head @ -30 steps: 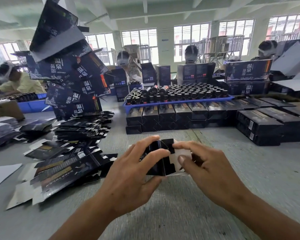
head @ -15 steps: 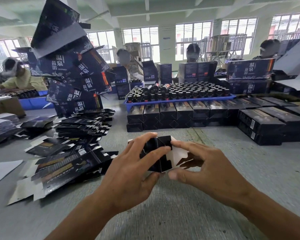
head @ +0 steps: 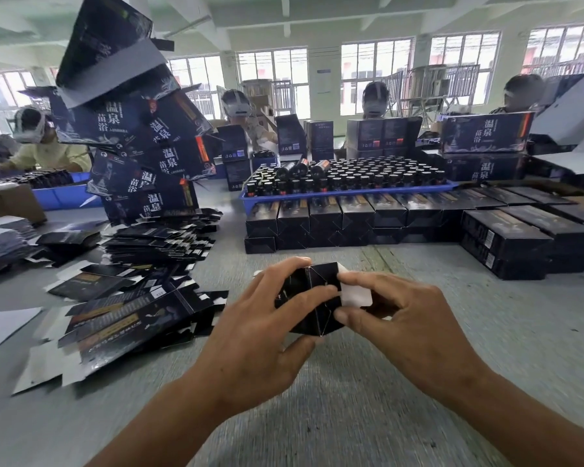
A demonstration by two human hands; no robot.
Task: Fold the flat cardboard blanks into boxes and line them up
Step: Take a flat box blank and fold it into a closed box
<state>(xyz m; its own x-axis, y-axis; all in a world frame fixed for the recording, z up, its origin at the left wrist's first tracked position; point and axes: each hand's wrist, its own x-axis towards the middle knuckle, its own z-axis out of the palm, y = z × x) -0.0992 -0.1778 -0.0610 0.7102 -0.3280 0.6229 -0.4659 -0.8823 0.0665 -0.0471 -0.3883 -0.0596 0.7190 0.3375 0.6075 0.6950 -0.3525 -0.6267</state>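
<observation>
Two long rows of finished boxes (head: 358, 220) line the far side of the counter (head: 486, 332), and a heap of flat blanks (head: 125, 315) sprawls at your near left. Between them, at centre, you hold one half-formed box (head: 312, 298) end-on. Your left hand (head: 260, 335) grips its dark side, thumb across the end; your right hand (head: 408, 328) pinches the white flap (head: 354, 293). You look to be closing the end. Next, likely tuck that flap in squarely, then set the box beside the row.
</observation>
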